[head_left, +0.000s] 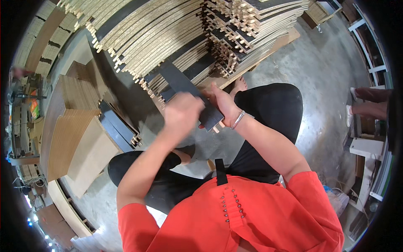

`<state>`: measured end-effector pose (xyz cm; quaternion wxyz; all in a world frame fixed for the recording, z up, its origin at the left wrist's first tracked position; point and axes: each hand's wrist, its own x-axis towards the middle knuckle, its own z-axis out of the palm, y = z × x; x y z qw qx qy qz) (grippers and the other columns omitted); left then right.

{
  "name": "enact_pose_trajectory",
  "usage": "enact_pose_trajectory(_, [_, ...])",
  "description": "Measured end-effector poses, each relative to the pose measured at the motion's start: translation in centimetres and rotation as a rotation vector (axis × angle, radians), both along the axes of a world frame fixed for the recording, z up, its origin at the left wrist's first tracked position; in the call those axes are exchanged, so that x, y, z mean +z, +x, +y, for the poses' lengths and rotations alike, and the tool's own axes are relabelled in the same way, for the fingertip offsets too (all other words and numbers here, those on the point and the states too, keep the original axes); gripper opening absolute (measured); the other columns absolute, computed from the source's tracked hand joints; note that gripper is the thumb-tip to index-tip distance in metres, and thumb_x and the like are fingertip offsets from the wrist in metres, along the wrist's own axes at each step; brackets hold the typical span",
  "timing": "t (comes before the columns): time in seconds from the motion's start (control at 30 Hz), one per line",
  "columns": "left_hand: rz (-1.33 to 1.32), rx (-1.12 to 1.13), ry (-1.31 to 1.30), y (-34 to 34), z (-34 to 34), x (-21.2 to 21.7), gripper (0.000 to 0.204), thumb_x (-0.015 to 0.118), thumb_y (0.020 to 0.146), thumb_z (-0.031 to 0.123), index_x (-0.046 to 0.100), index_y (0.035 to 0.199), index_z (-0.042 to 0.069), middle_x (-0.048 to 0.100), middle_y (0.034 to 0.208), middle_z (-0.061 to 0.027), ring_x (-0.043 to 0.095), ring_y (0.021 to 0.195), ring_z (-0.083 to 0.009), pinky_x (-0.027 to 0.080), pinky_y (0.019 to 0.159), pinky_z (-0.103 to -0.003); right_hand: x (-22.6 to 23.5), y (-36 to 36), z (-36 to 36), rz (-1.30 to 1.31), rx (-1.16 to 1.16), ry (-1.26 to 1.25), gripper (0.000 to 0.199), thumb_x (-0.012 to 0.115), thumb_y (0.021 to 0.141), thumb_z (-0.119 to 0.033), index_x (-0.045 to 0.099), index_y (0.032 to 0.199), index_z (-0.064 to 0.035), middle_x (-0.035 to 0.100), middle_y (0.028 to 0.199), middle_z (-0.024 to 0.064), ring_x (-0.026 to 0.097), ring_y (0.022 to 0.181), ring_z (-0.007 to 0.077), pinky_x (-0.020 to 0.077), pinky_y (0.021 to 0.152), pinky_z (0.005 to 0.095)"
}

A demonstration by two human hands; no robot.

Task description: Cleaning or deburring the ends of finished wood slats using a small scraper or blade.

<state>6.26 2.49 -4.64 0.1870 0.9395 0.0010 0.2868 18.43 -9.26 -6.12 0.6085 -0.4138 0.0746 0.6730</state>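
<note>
A long dark panel (184, 86) with wooden dowels at its near end slants from upper left to lower right in front of me. My right hand (223, 104), with a bracelet on the wrist, grips the panel's near end from the right. My left hand (181, 112) is closed in a fist and blurred, right over the panel's middle; whether it holds anything is hidden. Pale dowel pegs (216, 128) stick out below my right hand.
Tall stacks of dowelled panels (168, 33) stand straight ahead on a pallet. A short stack of dark panels (117, 128) and brown boards (71, 134) lie at my left. Another person's feet (361, 105) are at the right on the concrete floor.
</note>
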Motion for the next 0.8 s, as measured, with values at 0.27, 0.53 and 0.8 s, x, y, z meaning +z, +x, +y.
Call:
enact_pose_trajectory(0.27, [0.012,0.169,0.166,1.8,5.0,-2.3,0.004,0.063,0.074,0.008,0.066,0.076,0.009,0.056,0.073,-0.0079,0.060,0.074,-0.0266,0.051,0.061,-0.038,-0.3,0.0,-0.3,-0.095,0.157,0.091,0.054,0.035,0.100,-0.050,0.054,0.118,-0.0032,0.067,0.095,0.0159,0.068,0.067,0.0256,0.0575,0.053,0.0369])
enact_pose_trajectory(0.53, [-0.122,0.752,-0.785,-3.4,14.1,-3.4,0.012,0.053,0.094,0.008,0.060,0.085,0.006,0.067,0.082,-0.0092,0.061,0.068,-0.0212,0.050,0.062,-0.034,1.5,-1.9,-3.1,-0.400,0.285,0.251,0.038,0.059,0.095,-0.032,0.058,0.115,-0.0001,0.068,0.099,0.0117,0.066,0.068,0.0154,0.0548,0.057,0.0268])
enact_pose_trajectory(0.8, [-0.519,0.136,-1.618,-5.7,7.5,4.2,0.010,0.060,0.094,0.009,0.058,0.103,0.008,0.059,0.081,0.0032,0.050,0.063,-0.0064,0.041,0.058,-0.023,0.1,-3.1,-2.2,-0.618,0.382,0.307,0.029,0.073,0.082,-0.009,0.066,0.109,0.0000,0.068,0.103,0.0037,0.059,0.088,0.0063,0.0492,0.079,0.0230])
